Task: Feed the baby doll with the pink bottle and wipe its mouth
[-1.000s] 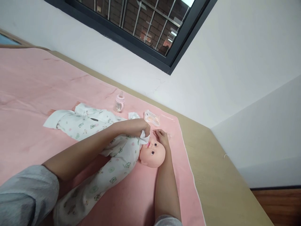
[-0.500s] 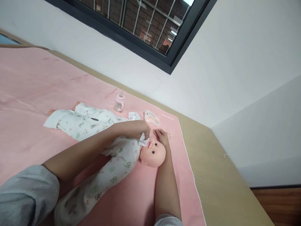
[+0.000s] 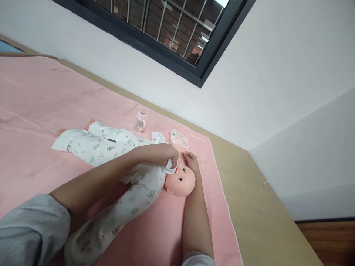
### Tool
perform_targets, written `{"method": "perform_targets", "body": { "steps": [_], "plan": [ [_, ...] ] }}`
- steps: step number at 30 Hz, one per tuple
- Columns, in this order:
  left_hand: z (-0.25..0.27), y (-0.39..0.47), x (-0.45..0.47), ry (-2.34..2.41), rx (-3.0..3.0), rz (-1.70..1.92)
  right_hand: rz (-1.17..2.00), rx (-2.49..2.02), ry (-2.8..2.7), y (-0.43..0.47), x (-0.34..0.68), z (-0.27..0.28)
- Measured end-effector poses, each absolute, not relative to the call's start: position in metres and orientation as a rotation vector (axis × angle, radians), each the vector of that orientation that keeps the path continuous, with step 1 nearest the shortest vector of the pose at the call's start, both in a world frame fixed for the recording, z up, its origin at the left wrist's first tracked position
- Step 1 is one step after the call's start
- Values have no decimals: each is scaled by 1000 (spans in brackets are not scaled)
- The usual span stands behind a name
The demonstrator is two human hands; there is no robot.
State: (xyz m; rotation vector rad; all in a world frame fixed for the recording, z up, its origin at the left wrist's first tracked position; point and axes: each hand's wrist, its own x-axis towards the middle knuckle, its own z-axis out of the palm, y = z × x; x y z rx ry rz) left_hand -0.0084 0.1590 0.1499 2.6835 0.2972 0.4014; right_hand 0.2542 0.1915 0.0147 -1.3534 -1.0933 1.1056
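A baby doll [image 3: 181, 183] lies on its back, dressed in white clothes [image 3: 155, 177] with small animal prints. My left hand [image 3: 166, 154] reaches across the chest, its fingers closed on a white wipe [image 3: 171, 168] that is pressed at the doll's mouth. The mouth is hidden behind the wipe; both dark eyes show. My right hand [image 3: 191, 160] rests at the far side of the head, its wrist against the crown. Its fingers are extended, somewhat bent, with nothing seen in them.
On the pink mat [image 3: 55, 96] beyond the doll stand a pink-topped baby bottle [image 3: 141, 121] and a small plastic packet [image 3: 179, 138]. A tan board edge [image 3: 244, 192] borders the mat, with the white wall and a dark-framed window [image 3: 166, 40] behind.
My left hand has shifted slightly to the right with the wipe, which now covers the doll's mouth that showed before. My right hand and the doll stay in place.
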Motion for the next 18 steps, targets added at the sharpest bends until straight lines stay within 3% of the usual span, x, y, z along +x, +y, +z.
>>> {"method": "perform_targets", "body": {
  "steps": [18],
  "plan": [
    [158,154,-7,325,2647,405,1073,-1361,-1122,191,253,14]
  ]
}}
